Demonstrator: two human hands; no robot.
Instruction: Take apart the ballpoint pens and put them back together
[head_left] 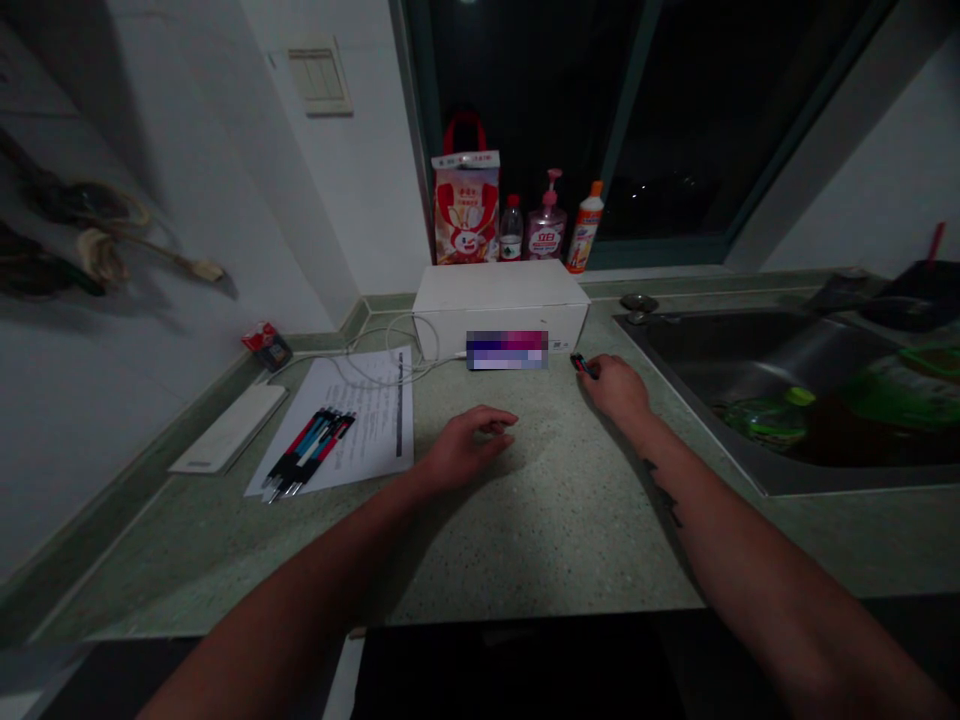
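Observation:
My right hand (616,388) rests on the green speckled counter (555,520) with its fingers closed around a small red and dark pen (582,365), just right of the white box (501,303). My left hand (469,445) lies on the counter in the middle, fingers loosely curled with the tips apart, holding nothing. Several red, blue and black pens (307,453) lie in a bunch on a printed sheet of paper (367,425) to the left of my left hand.
A steel sink (750,400) with green items is at the right. Bottles (546,225) and a red bag (466,210) stand on the window sill. A white cable (390,365), a flat white slab (229,430) and a small red pack (266,345) lie at the left.

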